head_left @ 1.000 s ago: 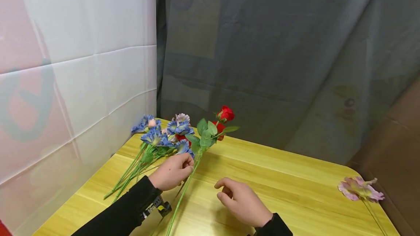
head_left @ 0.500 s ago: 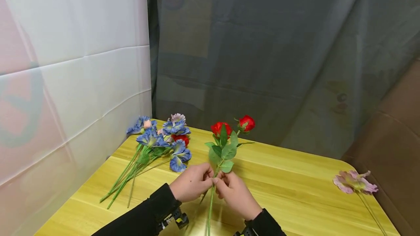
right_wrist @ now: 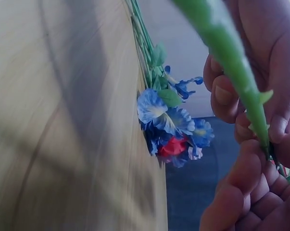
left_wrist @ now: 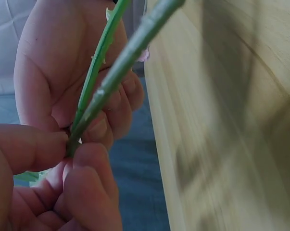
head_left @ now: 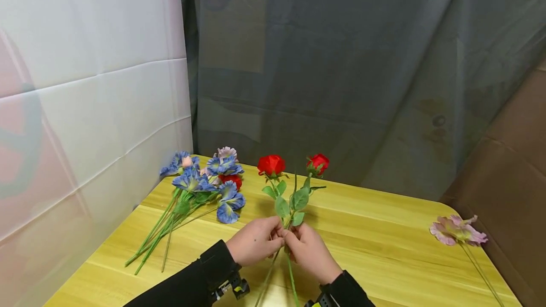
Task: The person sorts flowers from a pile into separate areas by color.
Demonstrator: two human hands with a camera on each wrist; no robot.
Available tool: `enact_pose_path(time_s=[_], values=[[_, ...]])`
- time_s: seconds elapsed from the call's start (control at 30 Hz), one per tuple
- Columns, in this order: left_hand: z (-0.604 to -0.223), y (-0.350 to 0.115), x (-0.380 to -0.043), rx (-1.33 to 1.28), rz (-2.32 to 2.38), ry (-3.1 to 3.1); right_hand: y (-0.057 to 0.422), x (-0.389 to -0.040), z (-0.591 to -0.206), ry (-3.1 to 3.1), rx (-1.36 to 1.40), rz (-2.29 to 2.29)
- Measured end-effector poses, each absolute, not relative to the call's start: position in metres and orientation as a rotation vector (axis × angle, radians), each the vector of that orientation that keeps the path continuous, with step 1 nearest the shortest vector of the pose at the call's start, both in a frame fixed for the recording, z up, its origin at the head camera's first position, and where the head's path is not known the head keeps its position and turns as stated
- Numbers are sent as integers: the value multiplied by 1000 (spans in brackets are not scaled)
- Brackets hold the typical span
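Roses (head_left: 271, 165) spread wider, left hand (head_left: 257, 240) and right hand (head_left: 313, 254) grips pinching their stems (head_left: 292, 278); other flowers (head_left: 193, 181) remain on counter (head_left: 384, 250).

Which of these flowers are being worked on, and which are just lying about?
Apparently in use:
left red rose
right red rose
left hand and right hand, pinching their stems

Apparently just lying about:
mixed flower pile
single pinkish flower
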State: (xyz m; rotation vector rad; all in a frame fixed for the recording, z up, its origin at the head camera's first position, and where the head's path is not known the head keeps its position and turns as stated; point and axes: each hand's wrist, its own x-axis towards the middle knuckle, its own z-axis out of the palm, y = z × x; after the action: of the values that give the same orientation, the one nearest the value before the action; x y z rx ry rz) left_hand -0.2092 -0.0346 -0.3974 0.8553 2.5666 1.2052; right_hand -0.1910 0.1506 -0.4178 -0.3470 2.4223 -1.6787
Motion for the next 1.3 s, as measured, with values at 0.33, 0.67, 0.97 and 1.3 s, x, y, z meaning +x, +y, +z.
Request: enact_pose_path(time_s=[0.33, 0.67, 0.97, 1.3], values=[[-403, -27, -215, 891, 1194, 2577, 159, -188, -418, 2456, -274, -1698], [-407, -23, -221, 932, 1180, 2657, 172, -186, -417, 2589, -202, -1623], [-407, -23, -220, 965, 1185, 2632, 207, -187, -412, 2678, -16, -1606], [-406, -26, -224, 983, 1172, 2644, 272, -185, -415, 2860, 163, -1384]])
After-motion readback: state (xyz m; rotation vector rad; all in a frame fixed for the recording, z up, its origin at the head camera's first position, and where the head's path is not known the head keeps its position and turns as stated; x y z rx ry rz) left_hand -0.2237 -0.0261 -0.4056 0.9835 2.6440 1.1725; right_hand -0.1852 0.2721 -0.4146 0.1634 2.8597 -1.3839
